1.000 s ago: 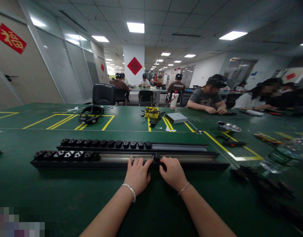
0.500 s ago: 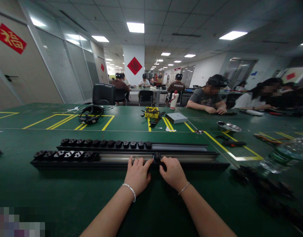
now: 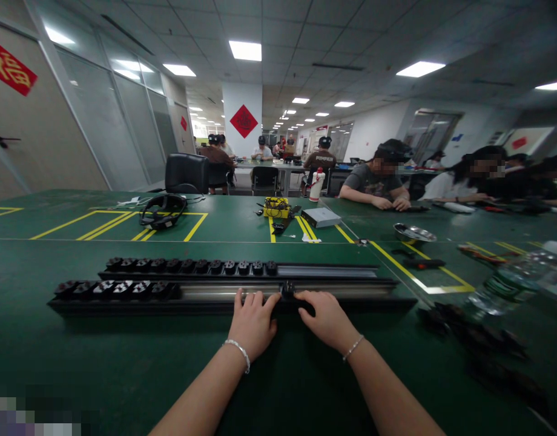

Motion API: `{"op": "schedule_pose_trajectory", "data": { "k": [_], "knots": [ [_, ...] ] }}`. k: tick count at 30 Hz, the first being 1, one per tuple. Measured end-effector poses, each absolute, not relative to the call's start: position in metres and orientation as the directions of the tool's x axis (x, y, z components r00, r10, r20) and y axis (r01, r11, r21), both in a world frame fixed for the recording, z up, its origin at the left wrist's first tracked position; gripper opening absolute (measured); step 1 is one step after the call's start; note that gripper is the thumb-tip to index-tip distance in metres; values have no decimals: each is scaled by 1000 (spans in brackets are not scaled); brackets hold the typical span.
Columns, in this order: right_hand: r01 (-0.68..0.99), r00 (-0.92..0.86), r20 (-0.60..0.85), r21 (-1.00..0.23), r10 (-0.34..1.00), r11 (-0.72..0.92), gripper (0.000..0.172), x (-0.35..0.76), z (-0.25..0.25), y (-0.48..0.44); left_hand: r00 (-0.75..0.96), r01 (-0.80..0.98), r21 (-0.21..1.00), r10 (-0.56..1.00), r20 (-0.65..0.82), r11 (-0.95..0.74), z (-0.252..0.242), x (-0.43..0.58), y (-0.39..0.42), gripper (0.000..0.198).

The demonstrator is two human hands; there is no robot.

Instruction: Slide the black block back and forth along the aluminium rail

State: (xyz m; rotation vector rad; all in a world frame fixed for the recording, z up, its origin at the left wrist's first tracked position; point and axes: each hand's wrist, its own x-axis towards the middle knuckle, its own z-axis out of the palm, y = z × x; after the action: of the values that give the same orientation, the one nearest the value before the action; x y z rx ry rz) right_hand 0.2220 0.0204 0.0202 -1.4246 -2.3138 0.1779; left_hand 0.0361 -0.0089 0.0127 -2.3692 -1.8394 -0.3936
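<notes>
A long black rail with a shiny metal channel (image 3: 228, 292) lies across the green table in front of me. One black socket module (image 3: 287, 289) sits on it, between my hands. My left hand (image 3: 253, 315) rests on the rail with fingers spread, its index fingertip at the module's left side. From the right, my right hand (image 3: 328, 318) reaches its outstretched index finger to the module, the thumb held apart below; its other fingers are partly hidden. Several socket modules (image 3: 122, 289) fill the rail's left end. Behind lies a second rail (image 3: 326, 270) with a row of similar modules (image 3: 201, 265).
Loose black parts (image 3: 478, 339) and a plastic water bottle (image 3: 510, 284) are at the right. Beyond the rails are a headset (image 3: 163, 212), a yellow item wrapped in cable (image 3: 277, 207), a grey box (image 3: 321, 217) and a metal bowl (image 3: 415, 232). A co-worker (image 3: 378, 181) sits across the table.
My right hand has shifted slightly right, its index finger straighter and its thumb farther from the module. My left hand stays nearly in place. The view has turned slightly to the right.
</notes>
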Motion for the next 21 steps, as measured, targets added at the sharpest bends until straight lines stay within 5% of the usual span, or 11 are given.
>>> {"op": "schedule_pose_trajectory", "data": {
  "k": [10,14,21],
  "knots": [
    [791,-477,283,-273,832,547,42,233,16,19,231,961,84,929,289,-265,11,36,-9,46],
    [834,-411,386,-207,826,512,35,228,7,16,290,934,116,906,307,-338,8,41,-9,49],
    [825,-368,430,-259,824,503,30,224,4,16,319,909,160,889,327,-385,5,46,-7,48]
  ]
}}
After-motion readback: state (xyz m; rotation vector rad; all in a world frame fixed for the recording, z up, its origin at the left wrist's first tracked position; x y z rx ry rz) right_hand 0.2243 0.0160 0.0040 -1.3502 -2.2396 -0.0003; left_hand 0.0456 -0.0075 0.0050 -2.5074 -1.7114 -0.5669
